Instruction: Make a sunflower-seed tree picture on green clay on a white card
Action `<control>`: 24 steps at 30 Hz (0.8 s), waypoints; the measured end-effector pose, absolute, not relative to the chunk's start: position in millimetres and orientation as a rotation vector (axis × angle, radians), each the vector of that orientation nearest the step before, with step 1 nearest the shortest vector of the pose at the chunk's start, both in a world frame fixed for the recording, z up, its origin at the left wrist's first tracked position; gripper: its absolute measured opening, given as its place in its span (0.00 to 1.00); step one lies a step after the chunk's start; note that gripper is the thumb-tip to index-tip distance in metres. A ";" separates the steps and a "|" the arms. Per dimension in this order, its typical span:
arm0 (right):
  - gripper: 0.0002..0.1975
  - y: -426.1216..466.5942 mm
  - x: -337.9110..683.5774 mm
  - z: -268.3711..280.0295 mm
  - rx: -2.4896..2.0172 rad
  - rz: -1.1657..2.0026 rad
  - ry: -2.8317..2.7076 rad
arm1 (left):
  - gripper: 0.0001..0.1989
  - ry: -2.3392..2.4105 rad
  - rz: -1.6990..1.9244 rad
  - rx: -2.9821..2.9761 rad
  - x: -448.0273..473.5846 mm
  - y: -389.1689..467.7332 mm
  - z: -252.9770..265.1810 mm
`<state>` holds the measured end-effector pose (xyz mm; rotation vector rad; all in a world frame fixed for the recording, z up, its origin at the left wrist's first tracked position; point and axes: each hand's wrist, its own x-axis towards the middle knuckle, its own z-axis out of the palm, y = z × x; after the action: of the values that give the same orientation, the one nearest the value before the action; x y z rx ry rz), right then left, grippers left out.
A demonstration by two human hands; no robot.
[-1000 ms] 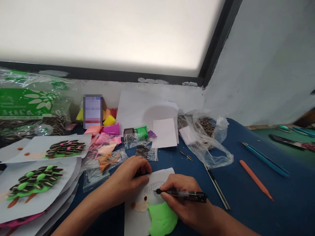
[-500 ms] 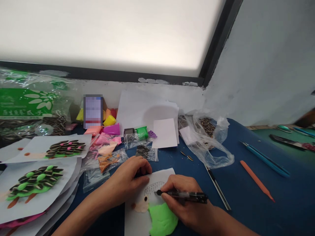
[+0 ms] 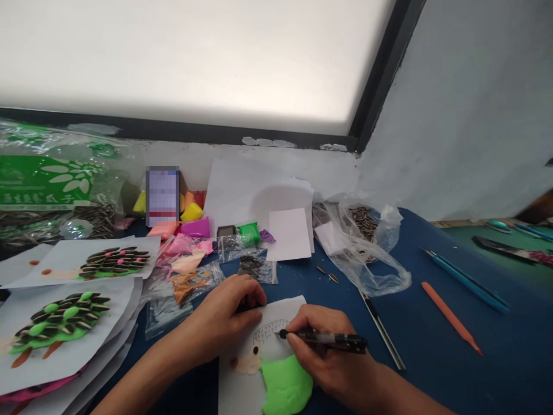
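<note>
1 black pen [image 3: 330, 339], clamped in the right hand's grip [image 3: 333, 363], has edged rightward, apparently extending the drawn marks [image 3: 265, 332], while I can't judge the left hand's grip [image 3: 231, 306].

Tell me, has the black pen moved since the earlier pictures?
Yes, slightly: the black pen in the right hand has moved to the right, its tip now farther from the black eye on the paper.

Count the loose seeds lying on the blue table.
2: one seed beyond the right hand, the other seed slightly nearer that hand, both beside the clear plastic bag. More may be hidden.
</note>
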<state>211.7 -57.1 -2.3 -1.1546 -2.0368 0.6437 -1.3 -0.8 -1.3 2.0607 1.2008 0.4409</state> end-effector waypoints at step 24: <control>0.07 -57.4 213.0 1.1 -1.175 0.649 -2.025 | 0.06 1.192 0.432 2.036 -1.7 -0.4 -1.6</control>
<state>213.0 -57.4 1.1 -1.1748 -2.0252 0.6491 -1.7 -0.4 -1.6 2.0362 1.1921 0.4322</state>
